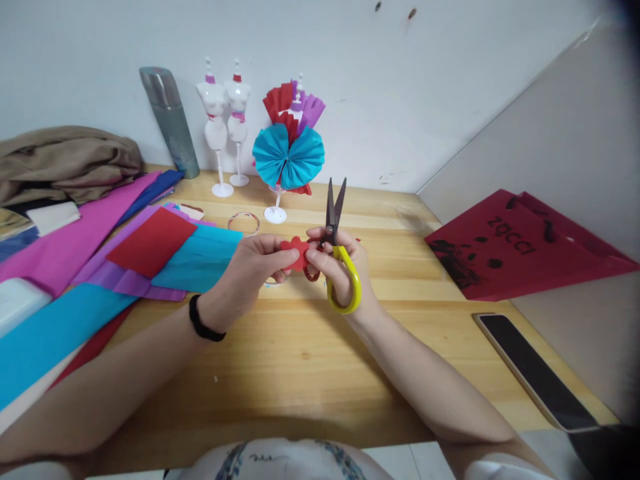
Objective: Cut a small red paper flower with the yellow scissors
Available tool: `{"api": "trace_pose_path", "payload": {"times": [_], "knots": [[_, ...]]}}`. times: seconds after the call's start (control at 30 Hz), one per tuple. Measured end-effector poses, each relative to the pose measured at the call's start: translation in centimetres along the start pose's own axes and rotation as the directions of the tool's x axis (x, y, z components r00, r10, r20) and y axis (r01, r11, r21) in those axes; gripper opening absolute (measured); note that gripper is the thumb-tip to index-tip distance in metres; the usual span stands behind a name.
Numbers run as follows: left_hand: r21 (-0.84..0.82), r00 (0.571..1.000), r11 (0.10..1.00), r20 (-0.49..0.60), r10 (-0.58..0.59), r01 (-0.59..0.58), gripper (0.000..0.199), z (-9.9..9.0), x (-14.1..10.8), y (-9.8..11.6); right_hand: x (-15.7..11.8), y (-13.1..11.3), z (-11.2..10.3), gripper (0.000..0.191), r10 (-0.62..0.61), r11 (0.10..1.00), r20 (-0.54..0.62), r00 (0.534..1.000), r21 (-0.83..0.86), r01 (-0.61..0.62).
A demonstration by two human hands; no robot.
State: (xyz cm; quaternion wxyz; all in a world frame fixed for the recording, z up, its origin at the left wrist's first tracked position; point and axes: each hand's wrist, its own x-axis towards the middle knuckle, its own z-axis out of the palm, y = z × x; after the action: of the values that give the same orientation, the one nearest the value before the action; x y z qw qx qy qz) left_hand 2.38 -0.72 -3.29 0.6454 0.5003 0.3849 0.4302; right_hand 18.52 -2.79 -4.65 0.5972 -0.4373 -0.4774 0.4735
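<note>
- Scissors (331,230) mid-frame, head view (only view I've got): blades spread in a narrow V, tips twd the top of the frame, well off the paper.
- Red flower-shaped pc. (299,253) sits at frame center, held up btwn both hands, above the table (300,360).
- L hand (245,270) pinching the flower's left side, thumb on top, fingers behind.
- R hand (343,279) has the scissors, yellow loop round the thumb's base, I think; thumb tip at the flower's right edge. Its fingers are mostly hidden, so can't tell how hard they press.
- Dark-red curved bit just under the R fingers: poss. 2nd scissor loop, can't be sure.
- Step in hand, as I read it: finger work on the small red pc., no cutting rn, since the blades point away from it.
- Next move, my judgement: any snip calls for swinging the blades down & letting the R thumb off the paper, L pinch kept steady. Thin stuff, prob. creases easily if squeezed.
- Upper center, beyond the hands: dress form w/ blue pleated fan (306,160), apart from the blade tips.
- Left of frame: colored sheets, e.g. red one (153,243) overlapping blue (200,257), near L wrist.
</note>
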Motion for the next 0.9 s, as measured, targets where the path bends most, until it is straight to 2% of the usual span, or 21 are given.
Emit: {"api": "trace_pose_path", "payload": {"times": [0.3,0.53,0.67,0.8,0.9], "knots": [[0.056,0.999,0.998,0.014,-0.04,0.04,0.016,0.1,0.0,0.4,0.3,-0.1,-0.2,0.037,-0.019,1.0,0.063,0.998,-0.023,0.021],[-0.054,1.0,0.998,0.023,-0.022,0.023,0.02,0.4,-0.3,-0.1,0.0,-0.2,0.1,0.038,-0.009,1.0,-0.016,1.0,0.008,0.009],[-0.136,1.0,0.991,-0.011,0.013,-0.014,0.02,0.5,-0.3,-0.7,-0.2,-0.2,0.3,0.04,-0.005,1.0,-0.011,1.0,0.01,0.005],[-0.122,1.0,0.992,-0.004,0.024,-0.024,0.018,0.3,-0.1,-0.5,0.0,-0.3,-0.2,0.044,0.013,0.999,0.072,0.997,-0.035,-0.011],[-0.108,0.999,0.994,0.018,0.031,-0.029,0.015,-0.1,0.0,0.4,0.4,-0.8,-1.3,0.051,0.007,0.991,0.223,0.975,-0.132,0.023]]}}
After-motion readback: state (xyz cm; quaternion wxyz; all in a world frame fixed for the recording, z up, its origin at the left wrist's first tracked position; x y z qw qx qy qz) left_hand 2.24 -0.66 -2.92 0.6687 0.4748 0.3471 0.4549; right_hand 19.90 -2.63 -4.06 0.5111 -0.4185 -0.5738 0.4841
